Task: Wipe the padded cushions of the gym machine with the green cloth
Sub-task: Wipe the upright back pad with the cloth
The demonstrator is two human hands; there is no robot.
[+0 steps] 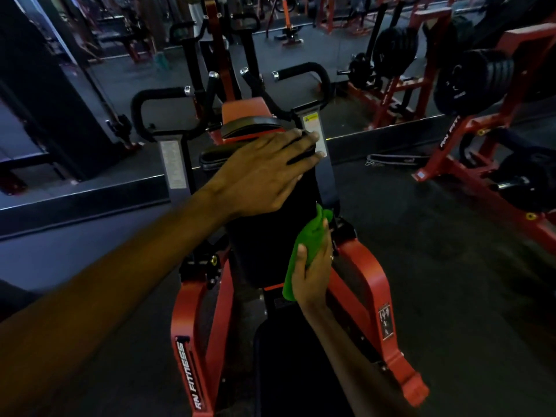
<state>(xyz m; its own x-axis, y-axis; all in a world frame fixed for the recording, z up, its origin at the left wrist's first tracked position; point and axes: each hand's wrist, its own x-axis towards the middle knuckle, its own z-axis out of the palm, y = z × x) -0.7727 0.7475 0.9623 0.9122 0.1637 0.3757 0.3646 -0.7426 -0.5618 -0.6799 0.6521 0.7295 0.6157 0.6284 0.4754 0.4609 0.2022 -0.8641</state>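
Over gym floor (436, 281), left hand (264, 173) lies flat on black cushion (258, 251); right hand (313, 278) grips green cloth (307, 239).

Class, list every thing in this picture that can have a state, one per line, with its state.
left hand: open, fingers straight, resting on the upright black pad's top.
right hand: gripping the green cloth.
green cloth: bunched, pressed against the pad's right edge.
upright black pad: standing upright, steadied by the left hand.
seat cushion: lying flat, cloth not on it.
weight plates: loaded on the red rack.
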